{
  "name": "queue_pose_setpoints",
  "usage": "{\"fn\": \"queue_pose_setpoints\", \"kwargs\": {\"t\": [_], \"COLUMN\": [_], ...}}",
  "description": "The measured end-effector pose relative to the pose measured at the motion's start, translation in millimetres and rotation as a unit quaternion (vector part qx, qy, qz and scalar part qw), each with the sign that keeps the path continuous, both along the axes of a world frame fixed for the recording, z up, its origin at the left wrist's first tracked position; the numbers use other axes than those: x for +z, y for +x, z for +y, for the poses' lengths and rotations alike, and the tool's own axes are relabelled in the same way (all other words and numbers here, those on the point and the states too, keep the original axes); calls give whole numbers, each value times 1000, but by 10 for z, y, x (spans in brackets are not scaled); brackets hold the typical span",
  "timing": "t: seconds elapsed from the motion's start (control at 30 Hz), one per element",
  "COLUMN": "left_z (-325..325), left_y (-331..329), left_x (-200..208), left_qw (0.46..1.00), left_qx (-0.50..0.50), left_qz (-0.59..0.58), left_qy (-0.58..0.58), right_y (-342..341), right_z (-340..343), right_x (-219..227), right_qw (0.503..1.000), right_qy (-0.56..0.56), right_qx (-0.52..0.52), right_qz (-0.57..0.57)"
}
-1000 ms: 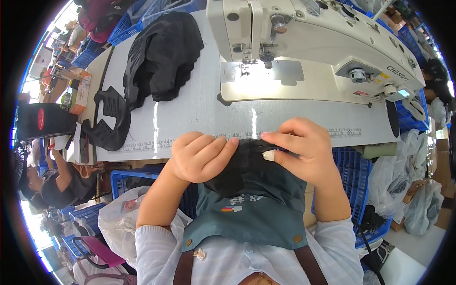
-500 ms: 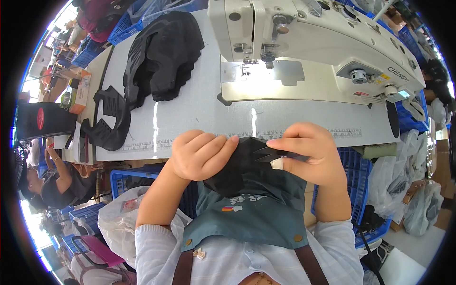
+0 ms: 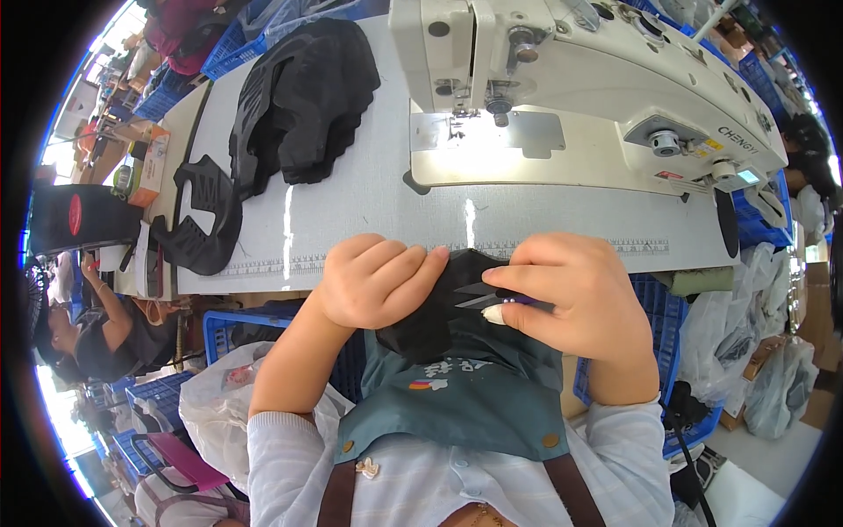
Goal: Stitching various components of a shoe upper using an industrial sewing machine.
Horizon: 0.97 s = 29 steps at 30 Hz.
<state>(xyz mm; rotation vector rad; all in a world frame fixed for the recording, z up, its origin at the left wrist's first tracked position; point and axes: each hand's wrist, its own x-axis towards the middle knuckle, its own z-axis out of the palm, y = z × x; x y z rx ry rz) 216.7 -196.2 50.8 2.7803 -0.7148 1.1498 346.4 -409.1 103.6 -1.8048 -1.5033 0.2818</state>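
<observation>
My left hand [image 3: 376, 283] is closed on a black fabric piece [image 3: 420, 327], gripping its upper edge in front of my green apron [image 3: 492, 422]. Between the thumb and fingers of my right hand [image 3: 580, 294] are small thread snips [image 3: 480, 302]. Their two pointed blades stand apart and point left, over the black fabric. Whether the blades touch the cloth or a thread, I cannot tell. The part of the piece under my left fingers is hidden.
A white sewing machine [image 3: 562, 79] with a lit needle area stands at the back right of the table [image 3: 369, 211]. Stacked black pieces [image 3: 307, 97] and a cut-out black piece [image 3: 206, 220] lie at the left. Blue crates [image 3: 645, 325] flank my lap. A co-worker [image 3: 114, 325] is at far left.
My right hand has shifted a little left with the snips, bringing the blades nearer my left hand. The left hand has barely moved, still gripping the fabric.
</observation>
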Motion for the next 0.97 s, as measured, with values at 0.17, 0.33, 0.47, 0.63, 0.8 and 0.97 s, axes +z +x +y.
{"fn": "queue_pose_setpoints", "kwargs": {"t": [0.17, 0.33, 0.47, 0.63, 0.8, 0.97], "left_z": [12, 67, 179, 698, 1761, 2008], "left_y": [26, -50, -157, -504, -1189, -1430], "left_x": [-15, -9, -100, 189, 1136, 1386], "left_qw": [1000, 1000, 992, 831, 814, 838], "left_qx": [-2, 13, 42, 397, 533, 468], "left_qz": [3, 13, 67, 177, -192, -280], "left_qy": [-7, -13, -96, -347, -130, 5], "right_y": [-8, 10, 108, 200, 205, 252], "right_z": [40, 52, 18, -49, 21, 118], "right_x": [-11, 58, 130, 9, -68, -162], "right_qw": [998, 995, 977, 965, 966, 961], "right_qy": [3, 48, 30, 5, -33, -68], "right_qx": [20, 83, 171, 191, 133, 102], "right_qz": [-55, -12, 126, 178, 220, 248]}}
